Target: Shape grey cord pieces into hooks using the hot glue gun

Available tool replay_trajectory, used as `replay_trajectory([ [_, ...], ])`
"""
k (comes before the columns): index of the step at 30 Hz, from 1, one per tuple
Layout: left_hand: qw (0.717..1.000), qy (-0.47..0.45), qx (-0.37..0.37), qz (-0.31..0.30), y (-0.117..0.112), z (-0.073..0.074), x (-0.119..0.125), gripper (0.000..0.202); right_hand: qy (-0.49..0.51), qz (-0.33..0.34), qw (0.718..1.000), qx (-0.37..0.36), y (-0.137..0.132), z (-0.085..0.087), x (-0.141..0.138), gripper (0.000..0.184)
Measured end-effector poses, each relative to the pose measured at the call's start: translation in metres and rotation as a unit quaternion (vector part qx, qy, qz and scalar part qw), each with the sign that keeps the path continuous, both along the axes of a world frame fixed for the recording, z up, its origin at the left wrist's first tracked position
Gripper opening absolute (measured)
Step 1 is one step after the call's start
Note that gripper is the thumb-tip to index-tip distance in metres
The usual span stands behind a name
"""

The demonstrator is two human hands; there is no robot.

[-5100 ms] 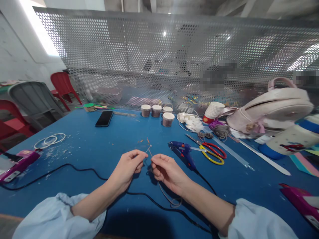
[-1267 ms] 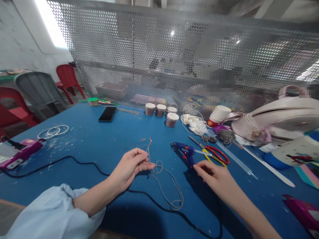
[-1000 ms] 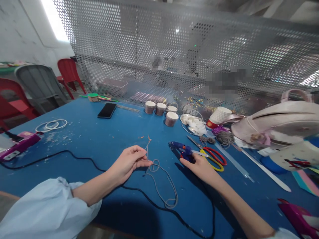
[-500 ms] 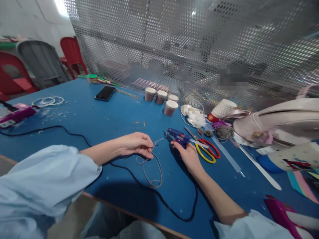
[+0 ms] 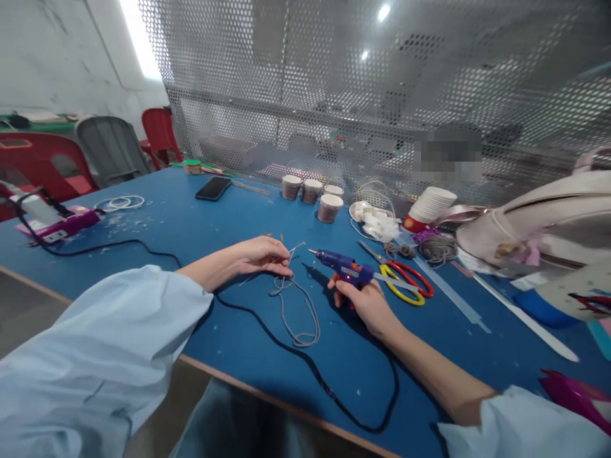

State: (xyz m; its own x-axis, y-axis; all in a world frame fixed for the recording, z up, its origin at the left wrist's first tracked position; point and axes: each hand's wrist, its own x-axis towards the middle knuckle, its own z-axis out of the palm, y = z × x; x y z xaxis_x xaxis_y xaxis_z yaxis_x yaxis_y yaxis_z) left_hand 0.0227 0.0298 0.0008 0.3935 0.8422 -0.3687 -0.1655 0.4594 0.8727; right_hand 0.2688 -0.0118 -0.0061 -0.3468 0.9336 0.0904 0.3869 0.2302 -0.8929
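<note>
My left hand (image 5: 265, 256) is closed, thumb and fingers pinching a thin grey cord (image 5: 310, 305). A short end of the cord sticks out past the fingertips, while the rest falls in loose loops on the blue table. Wrapped around the handle of a blue hot glue gun (image 5: 346, 267) is my right hand (image 5: 370, 302). The gun's nozzle points left, close to the cord's free end; I cannot make out whether they touch. A clear glue stick (image 5: 396, 282) juts from its back. Scissors (image 5: 405, 280) with red and yellow handles lie just beyond the right hand.
A black cable (image 5: 267, 337) crosses the table (image 5: 238, 219). Filled cups (image 5: 330, 208), a stack of paper cups (image 5: 429, 207), grey yarn (image 5: 436, 249) and a pale bag (image 5: 529, 216) stand behind. Further left are a phone (image 5: 213, 188) and a purple power strip (image 5: 67, 224).
The glue gun appears lifted a little off the table, its nozzle nearer the cord's end. My left hand has risen slightly with the cord. The camera view has shifted.
</note>
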Motion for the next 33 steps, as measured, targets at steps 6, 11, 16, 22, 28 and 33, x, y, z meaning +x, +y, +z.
replay_trajectory([
  [6,1.0,0.005,0.008,-0.01,0.0,0.002,0.003,0.008,-0.01,0.036,0.999,-0.026,0.004,-0.001,0.0,0.023],
  [11,1.0,0.008,0.004,-0.002,-0.001,0.0,0.01,0.006,-0.042,0.024,0.998,-0.033,0.011,-0.005,0.004,0.028],
  [16,1.0,0.015,-0.021,-0.008,0.001,-0.005,0.016,0.005,-0.097,0.011,0.994,-0.045,0.009,0.002,0.004,0.03],
  [22,1.0,0.004,-0.024,0.004,0.004,-0.005,0.016,0.005,-0.114,-0.003,0.991,-0.066,0.008,0.006,0.001,0.032],
  [28,1.0,0.004,-0.025,0.003,-0.003,-0.007,0.016,0.007,-0.12,-0.016,0.99,-0.069,0.01,0.003,0.001,0.033],
  [33,1.0,0.0,-0.016,0.0,-0.005,-0.01,0.016,0.008,-0.122,-0.004,0.991,-0.048,0.01,0.004,0.001,0.032],
])
